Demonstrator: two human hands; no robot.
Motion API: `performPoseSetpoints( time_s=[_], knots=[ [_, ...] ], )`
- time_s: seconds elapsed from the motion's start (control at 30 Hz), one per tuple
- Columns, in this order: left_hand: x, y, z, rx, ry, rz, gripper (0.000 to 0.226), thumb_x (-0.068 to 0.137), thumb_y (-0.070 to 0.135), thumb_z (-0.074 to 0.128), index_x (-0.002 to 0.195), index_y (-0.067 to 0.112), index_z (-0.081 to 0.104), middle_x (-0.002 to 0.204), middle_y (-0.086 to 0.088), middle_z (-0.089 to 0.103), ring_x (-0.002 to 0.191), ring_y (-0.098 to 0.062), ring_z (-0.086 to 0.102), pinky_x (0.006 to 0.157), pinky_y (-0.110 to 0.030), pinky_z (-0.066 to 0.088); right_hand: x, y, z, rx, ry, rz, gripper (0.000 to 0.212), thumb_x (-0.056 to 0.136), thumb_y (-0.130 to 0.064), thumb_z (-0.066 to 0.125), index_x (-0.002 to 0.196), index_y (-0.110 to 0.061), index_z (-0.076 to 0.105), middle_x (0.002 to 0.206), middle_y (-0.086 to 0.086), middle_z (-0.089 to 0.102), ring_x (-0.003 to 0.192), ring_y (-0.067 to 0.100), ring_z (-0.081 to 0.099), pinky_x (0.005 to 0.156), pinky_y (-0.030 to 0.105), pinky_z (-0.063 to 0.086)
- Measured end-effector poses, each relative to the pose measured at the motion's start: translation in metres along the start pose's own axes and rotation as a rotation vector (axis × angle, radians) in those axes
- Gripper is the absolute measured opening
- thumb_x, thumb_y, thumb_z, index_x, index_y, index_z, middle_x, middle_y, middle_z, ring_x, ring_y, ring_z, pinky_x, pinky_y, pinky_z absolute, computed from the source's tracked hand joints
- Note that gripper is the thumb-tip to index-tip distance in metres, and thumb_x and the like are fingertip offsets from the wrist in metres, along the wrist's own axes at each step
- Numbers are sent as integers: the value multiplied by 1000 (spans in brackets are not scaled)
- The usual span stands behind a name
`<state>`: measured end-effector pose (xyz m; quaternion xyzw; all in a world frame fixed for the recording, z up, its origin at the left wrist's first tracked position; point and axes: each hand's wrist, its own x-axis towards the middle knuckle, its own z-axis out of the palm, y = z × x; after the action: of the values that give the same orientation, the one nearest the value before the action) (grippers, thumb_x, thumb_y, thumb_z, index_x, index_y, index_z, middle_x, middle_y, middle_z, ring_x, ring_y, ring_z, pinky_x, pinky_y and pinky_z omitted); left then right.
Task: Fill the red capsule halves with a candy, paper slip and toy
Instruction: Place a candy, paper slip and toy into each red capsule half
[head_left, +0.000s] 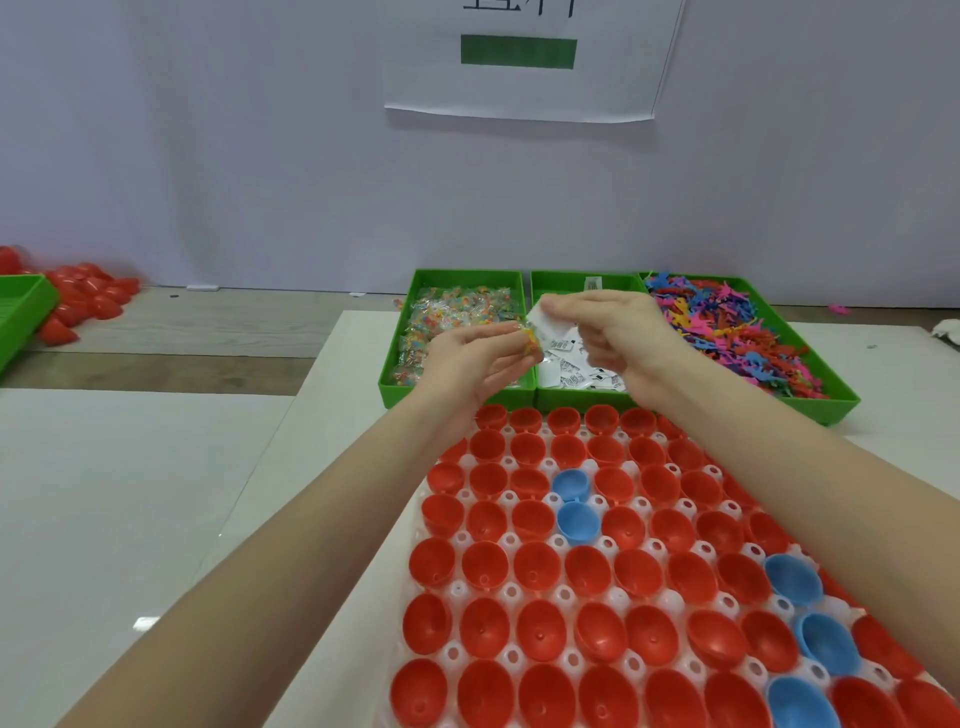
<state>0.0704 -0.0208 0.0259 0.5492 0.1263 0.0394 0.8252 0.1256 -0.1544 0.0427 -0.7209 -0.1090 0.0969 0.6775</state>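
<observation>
head view: only camera, looks down over both forearms.
left hand (475, 358): raised over the seam between the candy bin and the slip bin; grip closed, fingertips pinching a wrapped candy (529, 340).
right hand (615, 332): raised over the slip bin, just beside the left hand; grip closed, thumb and fingers pinching a white paper slip (540, 317).
candy bin (410, 332): green, leftmost of three side-by-side bins, full of clear-wrapped multicolour candies.
slip bin (584, 400): green, middle, holds a heap of white printed slips.
toy bin (826, 384): green, rightmost, heaped with pink, blue, orange and purple flat toys (727, 332).
red capsule halves (535, 566): open side up, in rows on a white holed tray (511, 592), just in front of the bins; the ones in view look empty.
blue halves (576, 522): a few in the same tray, two mid-tray, several toward the right edge.
table (130, 493): white, carries tray and bins.
far left: loose pile of red shells (88, 296) beside another green bin (21, 312).
wall: white sheet with a green bar (518, 52).
</observation>
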Motion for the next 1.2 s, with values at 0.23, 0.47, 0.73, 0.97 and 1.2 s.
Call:
performPoseSetpoints(
  time_s=[0.23,0.47,0.73,0.97,1.2],
  knots=[
    [-10,2,2,-8,-30,45,28,90,14,58,109,-6,60,94,-16,68,85,-21,69,76,-21,56,-12,1,13,-95,-24,-186,10,80,-10,69,87,-2,69,43,-18,57,37,-8,48,40,3,33],
    [-16,3,-4,-4,115,102,10,86,-4,59,86,6,61,82,-9,66,67,-11,68,70,-18,56,-11,-9,16,9,-79,-31,43,93,0,32,134,-7,40,63,0,55,49,8,42,45,15,33],
    [-21,6,-6,46,173,155,11,85,0,61,84,11,60,89,-11,65,79,-17,65,70,-17,55,-21,-10,17,-84,-52,-248,64,77,10,65,131,-9,36,82,0,63,64,9,66,68,19,54],
    [-29,6,-11,43,55,156,8,80,4,67,85,10,66,85,-9,70,82,-19,69,72,-19,57,-29,-16,23,-298,-48,-344,59,69,1,77,118,-16,48,88,-5,64,56,-1,62,58,10,49],
    [-30,7,-24,9,-47,100,8,79,4,67,84,11,68,80,0,74,80,-15,71,71,-19,56,-29,-14,30,-530,49,-450,28,65,-8,81,87,-15,64,72,-6,61,57,0,59,54,8,45]
  ],
)
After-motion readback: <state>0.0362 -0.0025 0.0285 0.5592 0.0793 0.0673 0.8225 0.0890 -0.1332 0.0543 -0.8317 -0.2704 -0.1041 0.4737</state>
